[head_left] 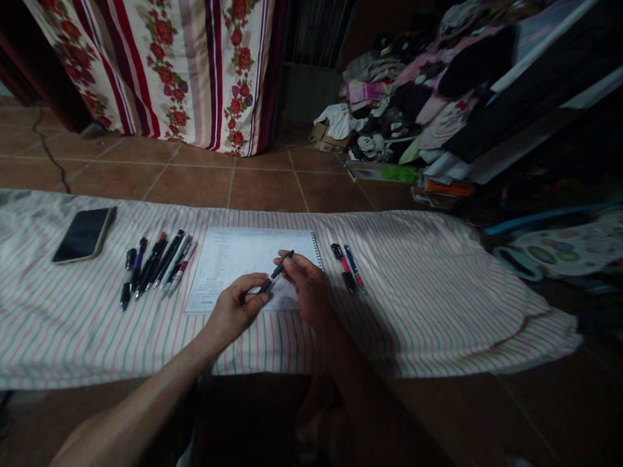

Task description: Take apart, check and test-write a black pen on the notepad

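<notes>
My left hand (238, 301) pinches a short dark piece (265, 285), which looks like a pen cap or one half of a pen. Between the fingers of my right hand (306, 279) is a longer black pen (283, 264), tilted up to the right. The two dark parts lie nearly in line, end to end, with a small light spot where they meet; I cannot tell whether they touch. Both hands are above a spiral notebook (243, 250) with a printed page. Right of it lie a red-and-black pen (344, 267) and a blue-and-red pen (354, 266).
A bunch of several pens and markers (158, 263) lies left of the notebook, and a phone (84, 235) beyond them. All rest on a striped cloth (428, 292). Behind are a floral curtain (195, 71), a tiled floor and a heap of clothes (409, 97).
</notes>
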`<state>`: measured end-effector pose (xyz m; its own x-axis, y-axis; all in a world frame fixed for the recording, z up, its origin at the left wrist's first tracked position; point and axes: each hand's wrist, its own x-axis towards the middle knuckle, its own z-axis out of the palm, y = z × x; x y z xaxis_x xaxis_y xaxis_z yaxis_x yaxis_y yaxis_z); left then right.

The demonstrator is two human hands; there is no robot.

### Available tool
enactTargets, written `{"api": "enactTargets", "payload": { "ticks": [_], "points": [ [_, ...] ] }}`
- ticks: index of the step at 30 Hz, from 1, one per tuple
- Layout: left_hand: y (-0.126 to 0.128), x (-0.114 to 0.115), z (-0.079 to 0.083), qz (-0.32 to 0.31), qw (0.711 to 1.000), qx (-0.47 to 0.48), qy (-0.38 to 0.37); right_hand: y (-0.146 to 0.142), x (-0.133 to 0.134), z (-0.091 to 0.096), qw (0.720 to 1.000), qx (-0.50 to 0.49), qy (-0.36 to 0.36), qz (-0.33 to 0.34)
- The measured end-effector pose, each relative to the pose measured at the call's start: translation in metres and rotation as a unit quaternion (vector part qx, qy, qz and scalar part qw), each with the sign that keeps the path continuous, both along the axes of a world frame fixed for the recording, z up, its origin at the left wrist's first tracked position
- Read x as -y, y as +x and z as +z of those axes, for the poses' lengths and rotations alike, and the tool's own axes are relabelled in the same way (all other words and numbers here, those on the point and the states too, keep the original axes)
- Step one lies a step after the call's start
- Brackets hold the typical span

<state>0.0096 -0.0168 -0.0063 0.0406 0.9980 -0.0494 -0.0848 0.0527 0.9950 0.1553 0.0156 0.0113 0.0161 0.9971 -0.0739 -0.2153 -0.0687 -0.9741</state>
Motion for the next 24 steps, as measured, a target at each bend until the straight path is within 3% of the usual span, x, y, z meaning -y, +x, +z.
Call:
{"api": "enactTargets", "payload": {
  "ticks": [4, 8, 12, 24],
  "points": [
    [-0.0009, 0.0002, 0.0024, 0.000, 0.998, -0.045, 0.046, -0.0014, -0.0002, 0.0019, 1.000, 0.004, -0.002, -0.008],
    [-0.0009, 0.0021, 0.0040, -0.001, 0.997, -0.080, 0.020, -0.0025, -0.0005, 0.0039, 1.000, 0.005, 0.002, -0.017],
    [-0.0001, 0.0041, 0.0036, 0.001, 0.999, -0.030, -0.023, -0.0024, -0.0008, 0.0038, 1.000, 0.008, 0.001, -0.020],
    [-0.0010, 0.0029, -0.0007, 0.002, 0.998, 0.028, -0.059, -0.0020, -0.0027, 0.0001, 1.000, 0.000, 0.001, -0.021]
  ]
}}
